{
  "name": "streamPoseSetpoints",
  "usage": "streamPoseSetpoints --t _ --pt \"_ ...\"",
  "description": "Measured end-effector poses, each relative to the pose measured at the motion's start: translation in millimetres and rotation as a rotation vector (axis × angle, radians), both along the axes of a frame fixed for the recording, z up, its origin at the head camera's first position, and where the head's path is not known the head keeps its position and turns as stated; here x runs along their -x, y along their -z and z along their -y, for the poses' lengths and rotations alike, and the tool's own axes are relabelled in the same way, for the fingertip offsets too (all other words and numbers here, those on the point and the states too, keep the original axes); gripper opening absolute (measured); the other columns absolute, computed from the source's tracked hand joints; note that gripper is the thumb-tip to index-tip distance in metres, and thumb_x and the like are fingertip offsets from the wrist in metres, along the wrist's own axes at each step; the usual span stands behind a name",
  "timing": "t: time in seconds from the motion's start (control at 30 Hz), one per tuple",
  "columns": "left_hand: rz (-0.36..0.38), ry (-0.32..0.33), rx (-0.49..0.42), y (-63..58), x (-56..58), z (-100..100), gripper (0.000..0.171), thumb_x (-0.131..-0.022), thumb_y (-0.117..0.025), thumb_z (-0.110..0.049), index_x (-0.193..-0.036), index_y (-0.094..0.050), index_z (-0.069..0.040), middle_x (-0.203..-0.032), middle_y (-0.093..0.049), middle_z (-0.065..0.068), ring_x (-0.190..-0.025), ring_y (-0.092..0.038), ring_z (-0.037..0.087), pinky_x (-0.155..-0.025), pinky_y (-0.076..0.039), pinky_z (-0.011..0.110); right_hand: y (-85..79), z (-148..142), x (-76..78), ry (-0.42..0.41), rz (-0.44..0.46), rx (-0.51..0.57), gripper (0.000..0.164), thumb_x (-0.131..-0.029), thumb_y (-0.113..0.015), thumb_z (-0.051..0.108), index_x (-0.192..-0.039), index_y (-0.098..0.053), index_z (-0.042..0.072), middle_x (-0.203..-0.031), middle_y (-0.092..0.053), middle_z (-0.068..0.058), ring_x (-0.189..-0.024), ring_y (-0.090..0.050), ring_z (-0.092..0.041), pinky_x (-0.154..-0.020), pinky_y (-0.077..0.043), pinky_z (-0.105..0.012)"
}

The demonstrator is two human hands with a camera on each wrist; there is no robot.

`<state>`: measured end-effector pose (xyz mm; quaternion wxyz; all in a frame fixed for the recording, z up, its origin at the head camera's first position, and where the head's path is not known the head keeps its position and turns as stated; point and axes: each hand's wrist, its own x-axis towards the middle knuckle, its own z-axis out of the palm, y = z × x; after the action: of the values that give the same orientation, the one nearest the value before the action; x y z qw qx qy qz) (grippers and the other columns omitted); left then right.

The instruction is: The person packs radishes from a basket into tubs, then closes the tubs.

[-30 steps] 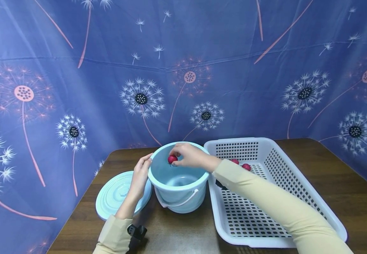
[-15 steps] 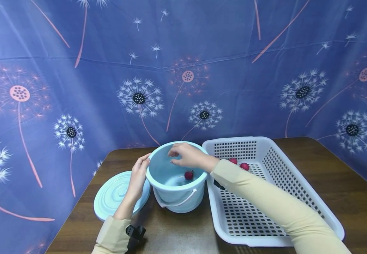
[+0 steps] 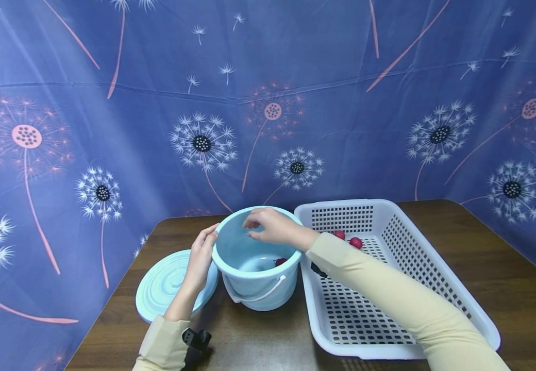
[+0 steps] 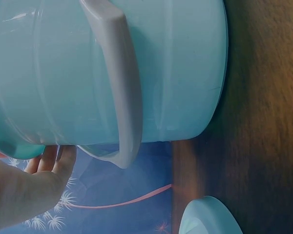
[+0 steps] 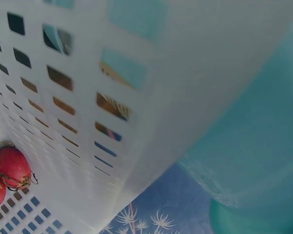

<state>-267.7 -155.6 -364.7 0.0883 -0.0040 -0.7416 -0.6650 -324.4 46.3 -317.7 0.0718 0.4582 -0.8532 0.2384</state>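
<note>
A light blue bucket (image 3: 256,291) with a white handle (image 4: 122,73) stands upright on the table. At its left rim, my left hand (image 3: 198,257) grips the edge; in the left wrist view its fingers lie against the bucket's outer side. My right hand (image 3: 272,225) is over the bucket's mouth, fingers loosely bent and holding nothing. Inside, low on the right, lies a red radish (image 3: 280,262), partly hidden by the near rim. More radishes (image 3: 355,242) lie in the white basket (image 3: 316,314) on the right, and the right wrist view shows a radish (image 5: 13,167) there closely.
The bucket's round blue lid (image 3: 156,286) lies flat on the wooden table (image 3: 258,340), left of the bucket and partly behind my left forearm. The basket's perforated wall stands close beside the bucket, under my right forearm. A blue dandelion-print cloth (image 3: 258,56) hangs behind the table.
My right hand held a radish over the bucket and let it go. The radish dropped in and rolled toward the near right wall. My left hand has stayed on the rim.
</note>
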Motion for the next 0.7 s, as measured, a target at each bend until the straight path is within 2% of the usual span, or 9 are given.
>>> streamPoseSetpoints --t 0.17,0.3,0.47,0.7 --pt "-0.001 -0.002 -0.002 -1.1 -0.6 1 0.04 -0.099 -0.04 -0.024 -0.134 -0.046 -0.005 -0.138 -0.047 0.013 -0.127 -0.045 0.026 -0.103 -0.035 0.041 -0.9 -1 0.4 -0.01 -0.01 0.032 0.022 -0.087 -0.065 0.011 -0.107 -0.068 0.002 -0.102 -0.066 -0.011 -0.092 -0.063 -0.021 -0.082 -0.052 -0.033" --pt "0.0 0.003 -0.004 -1.6 -0.7 1 0.041 -0.099 -0.039 -0.025 -0.134 -0.046 -0.005 -0.139 -0.046 0.013 -0.128 -0.044 0.027 -0.105 -0.034 0.043 -2.1 -2 1.7 0.001 -0.024 0.054 0.022 -0.087 -0.065 0.011 -0.107 -0.068 0.004 -0.101 -0.066 -0.01 -0.092 -0.063 -0.019 -0.081 -0.052 -0.027" --pt "0.004 0.015 0.0 -1.8 -0.2 1 0.042 -0.099 -0.039 -0.027 -0.136 -0.045 -0.006 -0.14 -0.045 0.012 -0.13 -0.041 0.027 -0.106 -0.033 0.045 -4.6 -5 3.1 0.016 0.018 0.076 0.023 -0.086 -0.066 0.011 -0.109 -0.068 0.004 -0.101 -0.065 -0.012 -0.094 -0.063 -0.021 -0.081 -0.05 -0.023" --pt "0.0 0.003 -0.003 -1.5 0.0 2 0.041 -0.099 -0.04 -0.025 -0.135 -0.045 -0.006 -0.139 -0.046 0.012 -0.129 -0.042 0.026 -0.105 -0.033 0.043 -7.8 -13 3.9 0.017 0.01 0.163 0.024 -0.085 -0.069 0.015 -0.106 -0.068 0.004 -0.099 -0.065 -0.012 -0.093 -0.063 -0.024 -0.081 -0.052 -0.031"
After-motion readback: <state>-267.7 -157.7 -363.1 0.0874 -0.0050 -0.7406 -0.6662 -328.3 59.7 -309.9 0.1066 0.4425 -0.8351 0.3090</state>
